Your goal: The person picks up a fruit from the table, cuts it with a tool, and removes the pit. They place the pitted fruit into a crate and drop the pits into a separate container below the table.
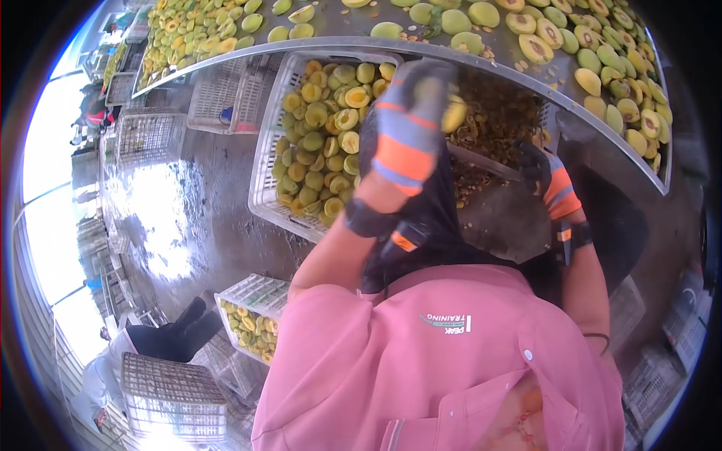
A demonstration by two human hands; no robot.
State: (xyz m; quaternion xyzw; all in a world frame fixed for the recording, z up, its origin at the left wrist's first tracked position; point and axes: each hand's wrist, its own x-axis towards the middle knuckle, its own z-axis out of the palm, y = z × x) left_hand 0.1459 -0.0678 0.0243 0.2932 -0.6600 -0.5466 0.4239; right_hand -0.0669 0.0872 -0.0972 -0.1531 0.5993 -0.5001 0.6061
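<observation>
My left hand (417, 120), in a grey and orange glove, is raised over the inner edge of a white crate (269, 169) filled with green-yellow fruit halves (316, 139). It is blurred by motion, with its fingers closed on a yellow fruit piece (454, 114). Further right, my right hand (550, 177), gloved alike, is lower, beside a container of brown pits and scraps (489, 120). Its dark fingers are curled, and what they hold is too small to make out. A metal table (338, 28) with many fruit halves runs above both hands.
A smaller crate of fruit (256, 327) stands at lower left, near stacked crates (174, 398) and a bending person (113, 368). More crates (150, 135) stand on the wet floor (218, 203) at left. Grey crates (654, 383) are at the lower right.
</observation>
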